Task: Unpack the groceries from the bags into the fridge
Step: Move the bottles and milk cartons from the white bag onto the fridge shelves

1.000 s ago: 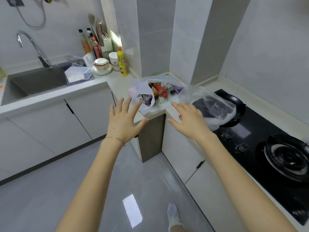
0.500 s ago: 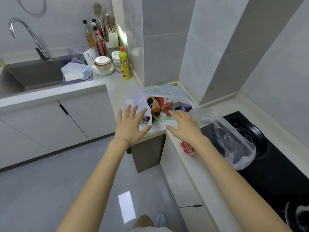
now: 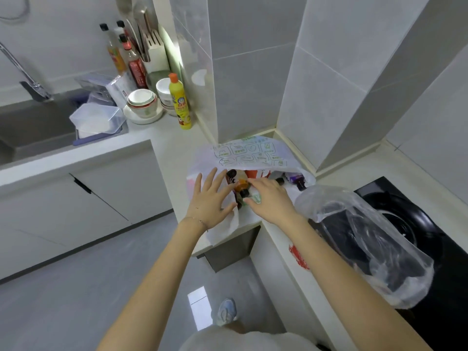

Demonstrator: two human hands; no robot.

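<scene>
**White bag reached, bottle nearly in hand**

White plastic is now under our hands. A second ago both hands hung in the air, short of the tabletop [image 3: 167,140]; half a second ago they had come to the near edge of the white bag [image 3: 250,153]. We have stepped in since, and the bag's mouth lies open right below us.

Our left hand [image 3: 210,201] is spread flat, fingers straight and apart, pressing down the bag's left flap. Just beside it, in the mouth of the bag, a bottle [image 3: 240,186] with orange contents and a dark cap lies pointing at us, with more groceries behind it. Our right hand [image 3: 271,201] has its forefinger and thumb on either side of that cap; we cannot tell whether they pinch it yet. The hands sit close together, with the bottle between them.

Further right, the clear bag [image 3: 374,239] slumps untouched over the hob [image 3: 450,198].

We judge unpacking is only beginning: nothing is out, and the fridge is out of view.
</scene>
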